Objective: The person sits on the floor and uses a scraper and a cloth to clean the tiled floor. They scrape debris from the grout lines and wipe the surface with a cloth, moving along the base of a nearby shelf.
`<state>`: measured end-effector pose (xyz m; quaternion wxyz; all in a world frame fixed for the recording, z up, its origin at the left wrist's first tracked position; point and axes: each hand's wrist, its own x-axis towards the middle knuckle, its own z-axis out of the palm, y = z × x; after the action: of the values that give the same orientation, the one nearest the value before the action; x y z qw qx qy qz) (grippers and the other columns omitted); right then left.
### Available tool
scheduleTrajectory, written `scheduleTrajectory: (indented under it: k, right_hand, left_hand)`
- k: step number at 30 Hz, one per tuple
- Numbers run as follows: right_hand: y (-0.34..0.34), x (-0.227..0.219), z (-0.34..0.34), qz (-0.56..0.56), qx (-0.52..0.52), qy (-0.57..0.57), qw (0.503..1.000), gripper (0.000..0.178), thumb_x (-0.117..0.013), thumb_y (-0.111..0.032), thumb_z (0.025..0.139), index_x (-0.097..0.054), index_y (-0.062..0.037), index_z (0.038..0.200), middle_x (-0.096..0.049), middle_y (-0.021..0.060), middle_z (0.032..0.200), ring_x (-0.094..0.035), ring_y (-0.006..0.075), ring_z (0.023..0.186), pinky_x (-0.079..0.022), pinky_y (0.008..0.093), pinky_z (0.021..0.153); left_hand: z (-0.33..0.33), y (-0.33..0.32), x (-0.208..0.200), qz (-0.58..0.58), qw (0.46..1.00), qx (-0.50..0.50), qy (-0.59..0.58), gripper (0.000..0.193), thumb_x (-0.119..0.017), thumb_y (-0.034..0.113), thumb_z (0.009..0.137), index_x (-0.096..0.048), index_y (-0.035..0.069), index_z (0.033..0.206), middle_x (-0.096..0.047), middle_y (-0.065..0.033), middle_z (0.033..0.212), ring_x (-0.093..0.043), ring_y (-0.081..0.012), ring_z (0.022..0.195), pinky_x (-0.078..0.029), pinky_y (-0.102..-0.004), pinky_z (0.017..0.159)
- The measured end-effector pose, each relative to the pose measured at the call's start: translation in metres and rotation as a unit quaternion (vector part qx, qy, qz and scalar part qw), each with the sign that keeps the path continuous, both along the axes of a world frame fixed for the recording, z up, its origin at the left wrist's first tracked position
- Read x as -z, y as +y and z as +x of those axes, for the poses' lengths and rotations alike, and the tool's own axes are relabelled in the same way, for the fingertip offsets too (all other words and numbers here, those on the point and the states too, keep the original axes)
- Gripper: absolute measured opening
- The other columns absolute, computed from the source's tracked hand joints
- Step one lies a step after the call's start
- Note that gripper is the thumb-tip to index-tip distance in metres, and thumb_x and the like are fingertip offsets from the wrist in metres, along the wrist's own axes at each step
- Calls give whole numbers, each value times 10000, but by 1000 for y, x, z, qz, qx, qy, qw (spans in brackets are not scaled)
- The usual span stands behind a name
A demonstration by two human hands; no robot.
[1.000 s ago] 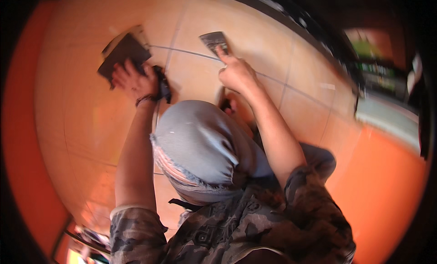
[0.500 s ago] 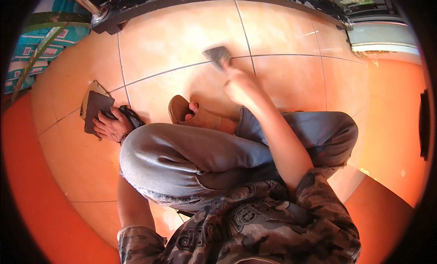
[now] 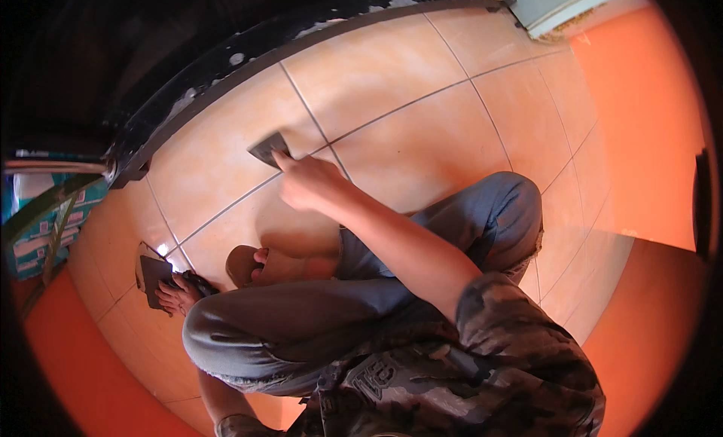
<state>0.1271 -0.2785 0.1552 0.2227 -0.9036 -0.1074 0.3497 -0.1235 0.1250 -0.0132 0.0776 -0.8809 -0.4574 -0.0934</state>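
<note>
My right hand [image 3: 310,182] is closed round the handle of a putty knife [image 3: 270,148], its dark, wide blade against the floor tile near a grout line. Low on the left, my left hand [image 3: 179,295] grips the near edge of a dark flat rectangular piece [image 3: 154,274], its fingers somewhat apart across it. A pale brown edge shows behind this piece, and a bunched black thing [image 3: 202,283] lies beside the hand. What kind of thing the dark piece is, I cannot make out.
Beyond the tiled floor [image 3: 407,68] runs a black base with chipped paint [image 3: 309,30]. Turquoise and white packages [image 3: 53,226] are stacked at the far left, behind a green bar. An orange wall [image 3: 640,120] stands to the right. My sandalled foot [image 3: 290,265] is between my hands.
The view has turned and swung right, so the black base fills more of the upper left. My right hand still grips the putty knife; my left hand stays at the dark flat piece.
</note>
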Motion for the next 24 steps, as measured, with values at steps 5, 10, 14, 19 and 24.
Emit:
scheduleTrajectory:
  k: [5,10,14,19,24]
  right_hand:
    - [-68,-56,-23,64,111,-49,991,658,-502,-199,870,-358,-132,1509,-669,298,963,-657,422,943,-503,485,889]
    - [-90,56,10,-18,75,-74,994,576,-415,-170,950,-323,-112,1515,-638,247,1205,-644,386,1083,-504,492,919]
    - [-100,30,57,-55,13,-23,998,481,-495,-148,912,-482,-50,1384,-611,200,1296,-625,343,1152,-517,477,917]
    - [-123,-3,65,-45,1,-39,998,532,-500,-132,854,-517,-75,1383,-644,216,1221,-652,330,1091,-519,433,921]
    - [-158,-70,49,29,112,-177,977,566,-493,-156,894,-461,-169,1459,-667,265,1085,-665,393,966,-506,470,868]
  left_hand:
    - [14,43,-23,-133,976,-26,167,900,-336,728,927,-232,77,1541,-147,-239,1604,-153,-441,1469,-166,-533,1187]
    - [92,72,-50,-410,867,158,233,1080,-704,746,670,-434,-9,1394,-420,-305,1432,-396,-417,1348,-336,-469,1119]
    - [174,-55,-101,-408,805,229,366,1213,-648,769,707,-254,-60,1499,-312,-279,1536,-317,-378,1432,-280,-431,1173]
    - [223,-135,-115,-285,871,255,310,1142,-577,807,739,-267,33,1519,-385,-303,1478,-410,-432,1361,-358,-467,1121]
    - [251,-269,-99,-231,899,338,154,857,-380,707,915,-314,82,1498,-443,-281,1382,-400,-438,1314,-248,-591,1119]
